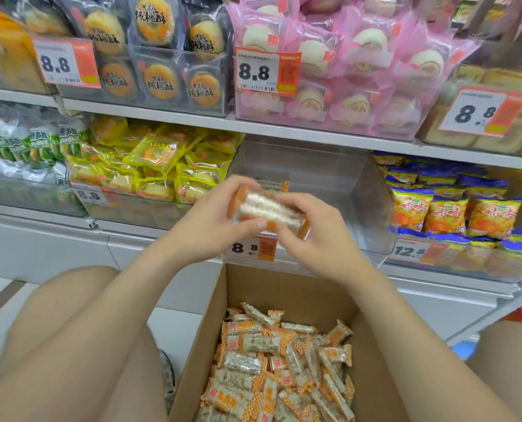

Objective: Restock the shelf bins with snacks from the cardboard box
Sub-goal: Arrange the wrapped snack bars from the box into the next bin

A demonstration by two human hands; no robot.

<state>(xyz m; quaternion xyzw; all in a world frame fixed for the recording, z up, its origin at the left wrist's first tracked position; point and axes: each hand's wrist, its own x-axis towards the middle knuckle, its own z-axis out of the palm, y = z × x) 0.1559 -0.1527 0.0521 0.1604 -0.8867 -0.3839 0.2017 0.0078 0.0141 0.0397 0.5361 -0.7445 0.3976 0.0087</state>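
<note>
— What do the far shelf's price tags say?
— All 8.8: left tag, middle tag, right tag.
— And the near shelf?
— Near left tag 8.8, the clear bin tag 8.8, near right tag 12.8. Orange bags read 味味.

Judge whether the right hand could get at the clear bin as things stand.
Probably yes: the right hand hovers in front of the clear bin, whose open top looks unblocked, though it and the left hand grip a stack of snack bars.
</note>
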